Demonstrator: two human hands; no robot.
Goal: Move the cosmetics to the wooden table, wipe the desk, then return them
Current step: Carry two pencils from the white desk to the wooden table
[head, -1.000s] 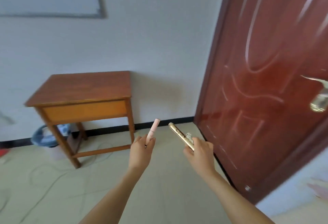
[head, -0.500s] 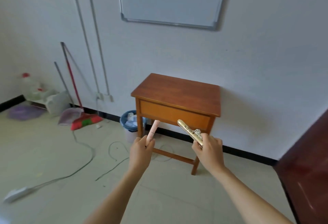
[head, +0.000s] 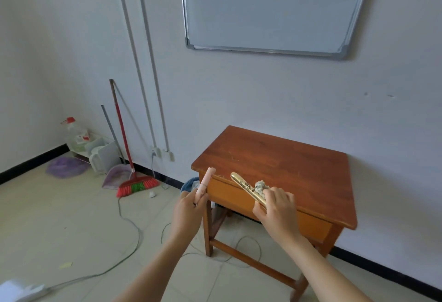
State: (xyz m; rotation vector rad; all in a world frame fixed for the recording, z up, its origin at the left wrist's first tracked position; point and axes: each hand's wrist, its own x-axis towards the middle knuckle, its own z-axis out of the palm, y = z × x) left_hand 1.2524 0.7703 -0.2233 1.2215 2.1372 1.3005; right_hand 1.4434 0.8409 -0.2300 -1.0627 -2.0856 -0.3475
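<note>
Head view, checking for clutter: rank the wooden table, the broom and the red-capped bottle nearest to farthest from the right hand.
1. wooden table, just ahead of the right hand.
2. broom, left, against the wall.
3. red-capped bottle, far left corner.

A slim pale-pink tube pokes nearly upright out of the top of the left hand, pinched at its lower end and leaning slightly right. A glossy gold tube with dark lettering juts up and to the left from the right hand, gripped together with a crumpled greyish wad just above the fingers. The small wooden table, reddish-brown on top, stands just beyond both hands.
</note>
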